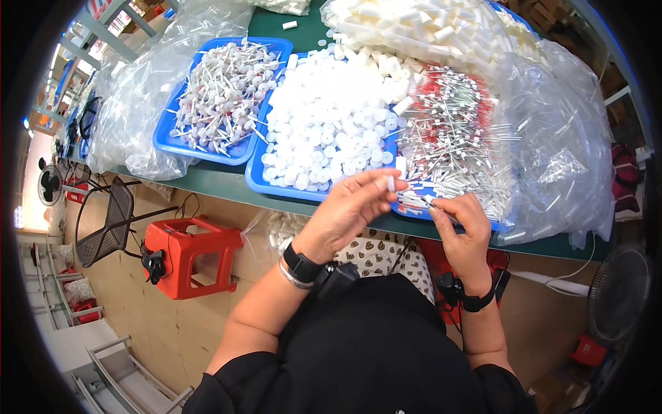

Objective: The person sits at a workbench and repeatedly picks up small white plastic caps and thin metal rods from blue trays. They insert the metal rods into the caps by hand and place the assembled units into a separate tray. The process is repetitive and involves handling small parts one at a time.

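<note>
My left hand [356,205] is closed in a pinch, holding a small white plastic piece [391,183] upright between thumb and finger. It is over the front edge of a blue tray [258,181] heaped with round white plastic caps [331,124]. To its right, my right hand [465,224] pinches a thin stick with a dark end [434,205]; the fingers hide most of it. This hand is in front of a pile of thin white sticks [448,117], some with red ends, lying in a blue tray [407,209]. The two hands are apart.
At the left a blue tray [160,134] holds capped white stems [224,96]. Clear plastic bags [552,152] flank the trays, and a bag of white cylinders [427,27] lies behind. A red stool [186,255] is left of me; a fan [618,297] stands at right.
</note>
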A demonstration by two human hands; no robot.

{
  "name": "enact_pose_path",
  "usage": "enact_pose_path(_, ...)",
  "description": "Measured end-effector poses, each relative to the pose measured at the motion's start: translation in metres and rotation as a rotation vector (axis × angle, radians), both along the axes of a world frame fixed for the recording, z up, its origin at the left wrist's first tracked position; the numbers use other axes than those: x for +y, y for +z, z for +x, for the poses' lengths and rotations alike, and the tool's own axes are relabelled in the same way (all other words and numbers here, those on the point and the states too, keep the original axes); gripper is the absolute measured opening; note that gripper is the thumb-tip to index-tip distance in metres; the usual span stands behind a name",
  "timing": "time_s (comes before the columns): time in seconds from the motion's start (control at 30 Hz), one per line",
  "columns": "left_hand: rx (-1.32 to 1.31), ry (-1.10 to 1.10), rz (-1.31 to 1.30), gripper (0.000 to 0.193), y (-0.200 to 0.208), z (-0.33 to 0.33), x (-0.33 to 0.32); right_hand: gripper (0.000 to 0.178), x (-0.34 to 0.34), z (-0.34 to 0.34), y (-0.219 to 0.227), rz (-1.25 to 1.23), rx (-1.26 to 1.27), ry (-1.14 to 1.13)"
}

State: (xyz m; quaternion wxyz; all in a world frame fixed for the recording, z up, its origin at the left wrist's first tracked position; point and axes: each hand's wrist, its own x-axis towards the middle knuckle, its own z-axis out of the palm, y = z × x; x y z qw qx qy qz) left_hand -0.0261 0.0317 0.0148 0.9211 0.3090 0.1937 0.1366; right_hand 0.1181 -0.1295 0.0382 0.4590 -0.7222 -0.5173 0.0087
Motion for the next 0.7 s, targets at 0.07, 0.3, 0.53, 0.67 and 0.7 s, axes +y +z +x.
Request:
enact_pose_path(0.07,-0.106,-0.051,-0.227,0.035,-0.012,-0.001,-0.010,0.011,0.001,-0.001,0.005,0.009,-0.069,0.043)
enact_pose_path(0.3,-0.171,-0.034,-0.440,0.042,-0.020,0.001,-0.019,0.012,-0.002,0.000,0.007,-0.052,-0.149,0.083)
enact_pose_path(0.53,-0.136,-0.026,-0.383,0.044,-0.021,0.001,-0.019,0.011,-0.004,0.002,0.003,-0.083,-0.110,0.077)
enact_pose_path(0.67,-0.115,-0.047,-0.317,0.042,-0.022,0.000,-0.019,0.010,-0.005,0.001,0.001,-0.106,-0.045,0.021)
enact_pose_path(0.7,-0.111,-0.053,-0.301,0.041,-0.022,0.000,-0.019,0.010,-0.005,0.000,0.001,-0.108,-0.033,0.013)
